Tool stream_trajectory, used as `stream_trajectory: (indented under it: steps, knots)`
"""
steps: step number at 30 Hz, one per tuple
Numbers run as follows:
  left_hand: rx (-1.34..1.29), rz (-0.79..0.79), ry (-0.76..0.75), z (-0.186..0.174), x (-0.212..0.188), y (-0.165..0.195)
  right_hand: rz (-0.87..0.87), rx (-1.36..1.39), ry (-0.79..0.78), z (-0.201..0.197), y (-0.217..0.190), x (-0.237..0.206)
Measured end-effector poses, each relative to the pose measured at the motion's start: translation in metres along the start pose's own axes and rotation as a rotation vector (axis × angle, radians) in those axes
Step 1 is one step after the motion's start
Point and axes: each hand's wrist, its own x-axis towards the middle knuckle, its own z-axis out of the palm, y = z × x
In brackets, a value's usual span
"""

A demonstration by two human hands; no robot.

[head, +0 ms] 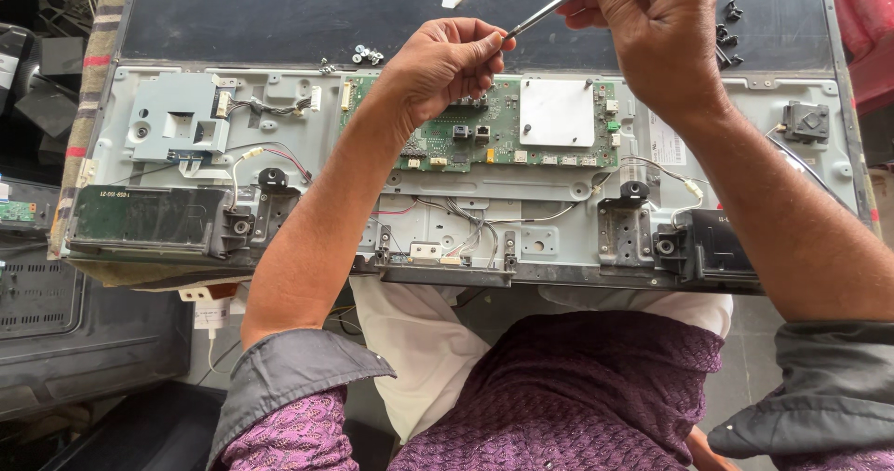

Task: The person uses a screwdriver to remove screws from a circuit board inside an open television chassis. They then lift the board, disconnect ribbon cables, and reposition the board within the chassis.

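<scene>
1. Left hand (449, 61): fingertips pinched on the tip of a slim silver metal screwdriver shaft (548, 11), above the green rectangular circuit board (484, 131).
2. Right hand (656, 33): fist closed round the shaft's upper end.
3. Grey metal chassis (168, 122) of an opened flat television.
4. Loose silver screws (367, 55).

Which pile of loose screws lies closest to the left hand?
The small silvery screws on the dark panel, just left of the left hand. The black screws lie far right, beyond the right hand.

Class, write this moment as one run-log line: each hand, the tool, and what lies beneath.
left hand: pinching screwdriver tip | right hand: gripping screwdriver | beneath: green circuit board in opened TV back | loose screws nearby
</scene>
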Motion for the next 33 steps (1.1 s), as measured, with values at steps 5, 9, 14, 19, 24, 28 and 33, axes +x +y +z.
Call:
stream_trajectory:
  steps: [5, 9, 14, 19, 24, 28, 33]
  knots:
    - [0.016, -0.001, -0.02, -0.001, 0.005, 0.0, 0.013, -0.062, -0.04, -0.004, -0.005, 0.002]
    - [0.033, -0.011, -0.008, 0.001, 0.006, -0.009, -0.015, -0.106, -0.1, -0.009, -0.006, -0.001]
    - [0.013, -0.021, -0.03, 0.0, 0.007, -0.013, 0.019, -0.084, -0.096, -0.009, 0.005, -0.004]
    - [0.018, -0.029, -0.015, -0.001, 0.009, -0.018, 0.099, 0.014, -0.052, -0.006, 0.023, -0.008]
    - [0.014, -0.03, -0.016, -0.003, 0.011, -0.021, 0.073, 0.058, -0.043, -0.006, 0.033, -0.012]
    - [0.03, -0.044, 0.007, -0.004, 0.011, -0.023, 0.089, 0.06, -0.057, -0.004, 0.034, -0.014]
    - [0.025, -0.053, 0.015, -0.005, 0.009, -0.023, 0.046, 0.046, -0.095, -0.002, 0.025, -0.015]
